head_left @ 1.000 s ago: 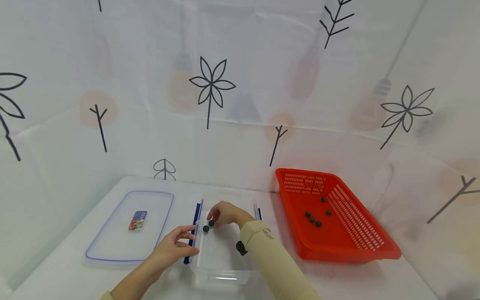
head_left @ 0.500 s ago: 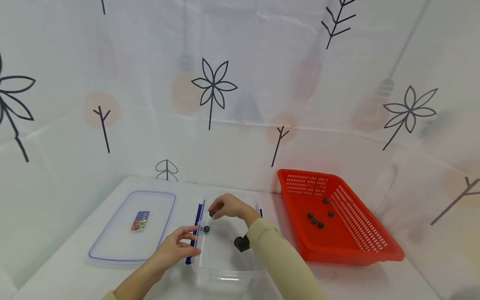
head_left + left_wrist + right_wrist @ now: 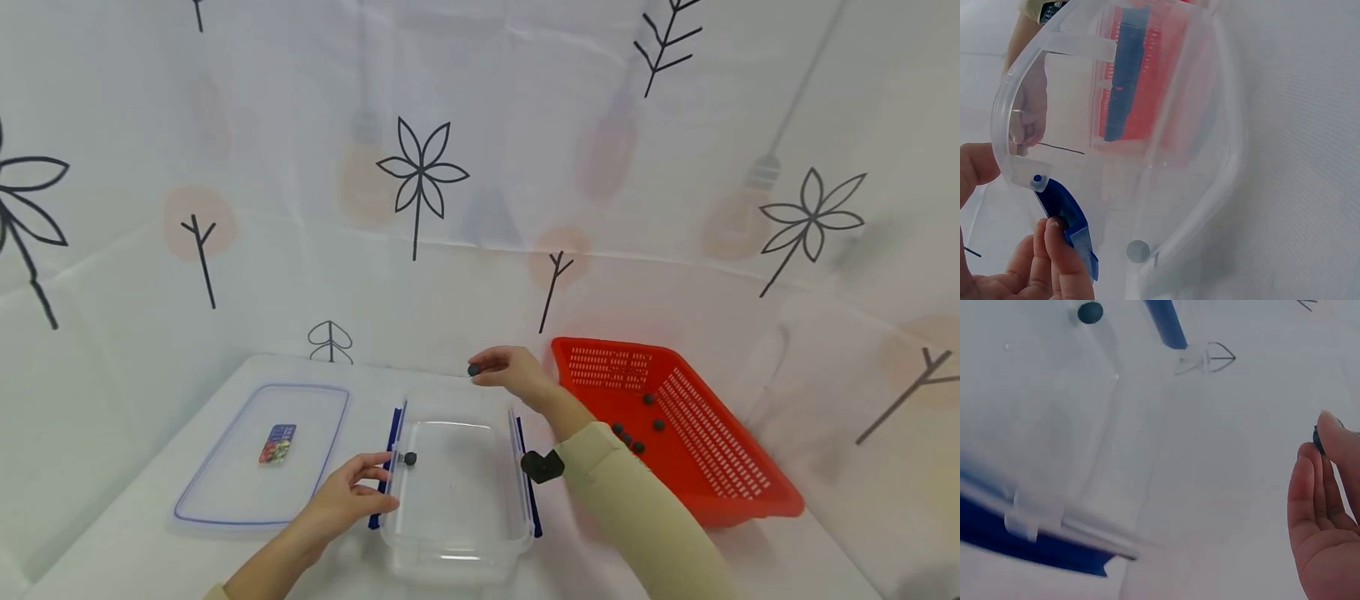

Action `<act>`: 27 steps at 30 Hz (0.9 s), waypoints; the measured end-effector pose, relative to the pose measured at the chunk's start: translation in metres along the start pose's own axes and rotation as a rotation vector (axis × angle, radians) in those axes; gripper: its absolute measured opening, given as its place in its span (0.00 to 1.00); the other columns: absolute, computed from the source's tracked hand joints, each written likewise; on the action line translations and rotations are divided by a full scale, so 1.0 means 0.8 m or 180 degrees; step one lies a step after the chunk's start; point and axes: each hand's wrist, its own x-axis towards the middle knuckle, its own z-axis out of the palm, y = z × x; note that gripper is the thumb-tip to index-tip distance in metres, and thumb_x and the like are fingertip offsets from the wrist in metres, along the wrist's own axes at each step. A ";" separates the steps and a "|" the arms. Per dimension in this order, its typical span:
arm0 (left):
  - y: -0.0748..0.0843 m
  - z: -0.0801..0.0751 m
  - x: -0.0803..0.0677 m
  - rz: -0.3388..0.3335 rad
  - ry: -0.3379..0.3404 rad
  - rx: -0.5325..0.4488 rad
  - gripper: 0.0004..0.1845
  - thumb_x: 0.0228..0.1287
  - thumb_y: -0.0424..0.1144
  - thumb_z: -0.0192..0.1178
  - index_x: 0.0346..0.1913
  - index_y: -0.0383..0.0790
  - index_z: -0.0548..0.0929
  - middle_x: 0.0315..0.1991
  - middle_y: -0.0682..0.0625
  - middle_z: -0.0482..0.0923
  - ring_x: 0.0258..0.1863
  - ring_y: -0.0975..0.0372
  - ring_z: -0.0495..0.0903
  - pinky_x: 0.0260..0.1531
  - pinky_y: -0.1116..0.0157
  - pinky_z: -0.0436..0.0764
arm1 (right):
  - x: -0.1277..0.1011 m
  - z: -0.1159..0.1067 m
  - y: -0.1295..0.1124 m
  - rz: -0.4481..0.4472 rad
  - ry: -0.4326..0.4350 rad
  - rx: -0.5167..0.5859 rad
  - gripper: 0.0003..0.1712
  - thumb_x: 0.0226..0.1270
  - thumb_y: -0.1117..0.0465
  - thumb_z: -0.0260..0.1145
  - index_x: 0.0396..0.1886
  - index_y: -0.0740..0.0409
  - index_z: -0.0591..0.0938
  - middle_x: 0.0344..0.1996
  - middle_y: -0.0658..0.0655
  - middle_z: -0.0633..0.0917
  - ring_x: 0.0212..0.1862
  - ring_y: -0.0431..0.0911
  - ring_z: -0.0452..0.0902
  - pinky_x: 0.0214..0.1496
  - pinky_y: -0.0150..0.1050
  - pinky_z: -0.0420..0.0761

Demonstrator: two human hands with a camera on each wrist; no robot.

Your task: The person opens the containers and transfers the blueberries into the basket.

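1. The left hand (image 3: 341,500) rests against the left side of the clear box (image 3: 456,546), fingers loosely bent, fingertips touching the blue clip (image 3: 381,487) on that wall; nothing is clasped in it.
2. The clear box sits on the white table (image 3: 120,550), its lid off. One dark ball (image 3: 410,458) lies inside, close to the left wall.
3. The lid (image 3: 258,454) lies flat on the table just to the left of the box, with a small label (image 3: 277,442) on it.
4. The right hand (image 3: 510,371) is raised above the far edge of the box, pinching a second dark ball (image 3: 474,369) between thumb and fingertips.
5. The red basket (image 3: 720,492) stands to the right of the box, near the right hand, with several dark balls (image 3: 637,433) on its floor.
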 end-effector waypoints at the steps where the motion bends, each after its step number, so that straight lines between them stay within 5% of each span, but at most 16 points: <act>1: 0.000 0.000 0.000 -0.0008 0.0001 0.0007 0.33 0.48 0.32 0.70 0.60 0.37 0.71 0.44 0.46 0.73 0.35 0.58 0.76 0.39 0.59 0.76 | -0.004 -0.008 0.000 0.0009 0.0052 0.0009 0.17 0.60 0.65 0.67 0.50 0.62 0.80 0.40 0.56 0.82 0.44 0.48 0.78 0.55 0.45 0.72; 10: -0.001 0.003 0.002 -0.0033 0.0001 0.0043 0.34 0.48 0.33 0.70 0.61 0.36 0.70 0.45 0.46 0.73 0.35 0.58 0.75 0.38 0.59 0.76 | -0.046 -0.085 0.024 0.0124 0.0425 -0.0131 0.18 0.62 0.64 0.65 0.52 0.62 0.78 0.46 0.60 0.80 0.48 0.53 0.76 0.53 0.45 0.74; 17: 0.001 0.002 0.000 -0.0030 0.0031 0.0048 0.34 0.48 0.33 0.70 0.61 0.36 0.70 0.44 0.46 0.73 0.35 0.58 0.75 0.38 0.60 0.76 | -0.084 -0.140 0.052 0.0351 0.0645 -0.0574 0.23 0.61 0.57 0.66 0.55 0.60 0.77 0.47 0.60 0.80 0.50 0.53 0.74 0.55 0.52 0.71; 27: 0.003 0.003 -0.001 -0.0030 0.0050 0.0062 0.33 0.48 0.32 0.70 0.60 0.37 0.71 0.44 0.46 0.73 0.35 0.58 0.75 0.38 0.59 0.76 | -0.120 -0.203 0.102 0.0480 0.0644 -0.0931 0.24 0.63 0.57 0.65 0.55 0.65 0.75 0.47 0.61 0.80 0.45 0.51 0.75 0.47 0.45 0.75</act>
